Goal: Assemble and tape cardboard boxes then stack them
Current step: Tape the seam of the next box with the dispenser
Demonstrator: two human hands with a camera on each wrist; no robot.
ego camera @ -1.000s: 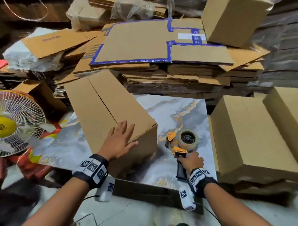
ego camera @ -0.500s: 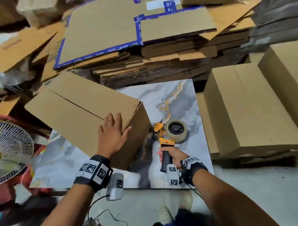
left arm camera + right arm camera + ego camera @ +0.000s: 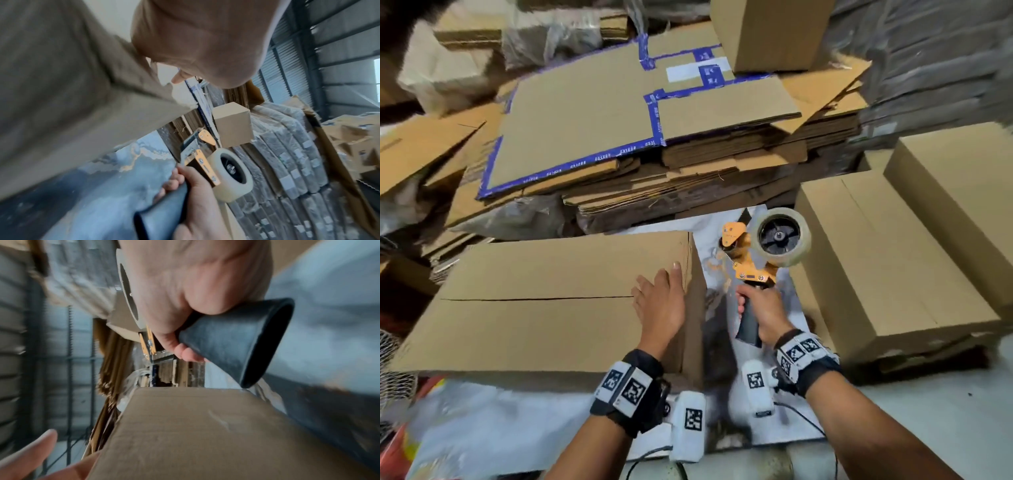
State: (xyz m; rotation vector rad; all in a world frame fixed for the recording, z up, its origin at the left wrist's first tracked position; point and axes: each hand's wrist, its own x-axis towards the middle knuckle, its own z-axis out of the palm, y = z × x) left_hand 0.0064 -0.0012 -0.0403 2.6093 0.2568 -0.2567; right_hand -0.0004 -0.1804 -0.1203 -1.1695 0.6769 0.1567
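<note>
My flat left hand [image 3: 661,308] steadies the box [image 3: 544,301]; right hand [image 3: 763,308] grips the tape dispenser [image 3: 763,253]. Untaped flaps could spring apart if my palm slips.

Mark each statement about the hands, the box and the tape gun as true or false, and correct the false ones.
1. The right hand grips the tape gun by its black handle. True.
2. The left hand lies flat on the box. True.
3. The seam between the box flaps is already taped. False: it shows as a bare dark line.
4. The tape gun rests on the table. False: it is held up in the air beside the box.
5. The roll on the tape gun is blue. False: it is clear or whitish.
</note>
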